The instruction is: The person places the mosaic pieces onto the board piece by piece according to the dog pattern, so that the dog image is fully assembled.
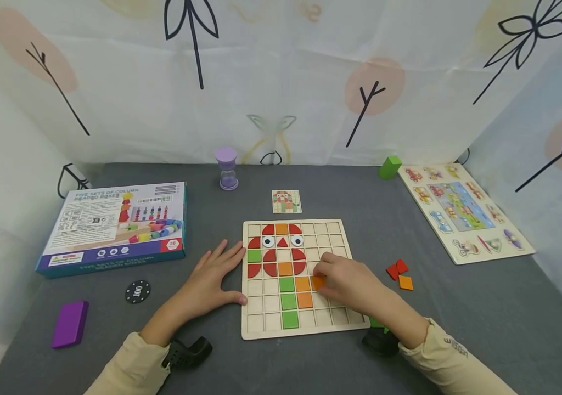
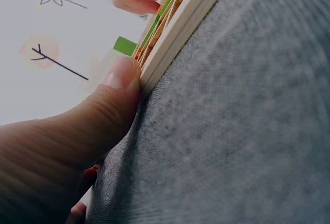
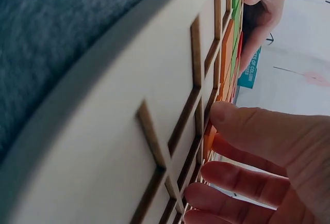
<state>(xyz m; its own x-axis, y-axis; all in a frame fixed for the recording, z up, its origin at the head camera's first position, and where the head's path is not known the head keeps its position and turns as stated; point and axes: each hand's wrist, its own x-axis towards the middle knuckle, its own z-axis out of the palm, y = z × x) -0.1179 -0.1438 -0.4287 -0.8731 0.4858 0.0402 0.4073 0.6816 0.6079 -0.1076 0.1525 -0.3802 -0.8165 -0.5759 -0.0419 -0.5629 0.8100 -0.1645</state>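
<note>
A wooden grid board [image 1: 310, 318] lies on the table, its cells partly filled with red, green and orange pieces and two round eye pieces [image 1: 297, 241]. My left hand [image 1: 217, 277] spreads its fingers along the board's left edge, the thumb [image 2: 121, 77] against the rim. Over the right half, my right hand [image 1: 350, 280] pinches an orange square tile [image 1: 318, 282] between thumb and fingers, right at a cell beside another orange tile [image 1: 302, 283]. In the right wrist view, the pinched tile shows edge-on below the thumb [image 3: 242, 126].
Behind the board lies a pattern card [image 1: 286, 201], with a purple sand timer [image 1: 227, 169] to its left. A box [image 1: 113, 225], black chip [image 1: 138, 292] and purple block [image 1: 70, 324] lie left. Loose red tiles [image 1: 402, 266], an orange tile [image 1: 406, 282], picture board [image 1: 508, 247] and green block [image 1: 389, 167] are right.
</note>
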